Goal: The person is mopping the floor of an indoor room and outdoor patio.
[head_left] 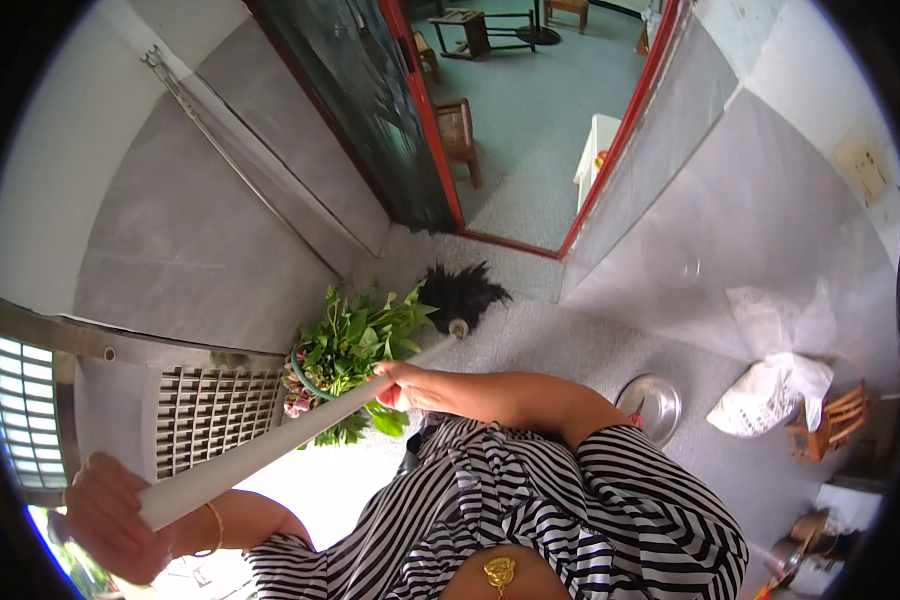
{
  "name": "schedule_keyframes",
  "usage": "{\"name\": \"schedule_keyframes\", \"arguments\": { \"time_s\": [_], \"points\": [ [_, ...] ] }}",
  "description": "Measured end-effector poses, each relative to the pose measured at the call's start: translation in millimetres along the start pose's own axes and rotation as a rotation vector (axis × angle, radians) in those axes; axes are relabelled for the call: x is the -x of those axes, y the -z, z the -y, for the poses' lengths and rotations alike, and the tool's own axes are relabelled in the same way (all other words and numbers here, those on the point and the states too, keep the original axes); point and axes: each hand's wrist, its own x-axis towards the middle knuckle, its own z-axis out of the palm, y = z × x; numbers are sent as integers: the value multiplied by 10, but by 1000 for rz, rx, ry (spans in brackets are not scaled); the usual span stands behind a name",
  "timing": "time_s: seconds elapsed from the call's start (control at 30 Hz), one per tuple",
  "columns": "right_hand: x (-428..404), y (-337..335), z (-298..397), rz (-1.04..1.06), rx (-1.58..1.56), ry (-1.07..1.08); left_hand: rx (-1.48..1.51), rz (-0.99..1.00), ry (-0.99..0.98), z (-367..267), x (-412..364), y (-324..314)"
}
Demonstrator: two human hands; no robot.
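A mop's white pole [285, 442] runs slantwise across the view in front of my striped top. Its upper end is in my left hand [116, 517], raised at the far left and slightly blurred, with a bangle on the wrist. Farther down the pole, my right hand [397, 386] has its fingers closed around it. At the low end, the black mop head [463, 296] lies on the grey floor [540, 352], its strands spread towards the doorway. Leafy green stems [360, 322] stand beside the mop head, partly behind the pole and my right hand.
A red-framed doorway [514, 244] opens onto a room with wooden stools [457, 135], one lying tipped over. To my right are a round metal basin [652, 409], a white bag [772, 394] and a small wooden chair [829, 424]. A metal grille [217, 412] is at left.
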Motion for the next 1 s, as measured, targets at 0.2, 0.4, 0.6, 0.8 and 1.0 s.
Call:
{"name": "schedule_keyframes", "arguments": {
  "time_s": [0.2,0.4,0.6,0.8,1.0],
  "points": [
    [108,288,490,307,554,-199,475,-13,144,42,-54,-272],
    [-8,603,1938,181,1037,265,53,-216,97,65,217,387],
    [414,587,3620,-189,1149,775,593,-86,269,188,6,126],
    [546,147,4685,-533,1394,1095,420,-140,316,123,22,241],
    [268,-495,5325,-576,1622,1402,16,-119,381,-333,57,223]
  ]
}}
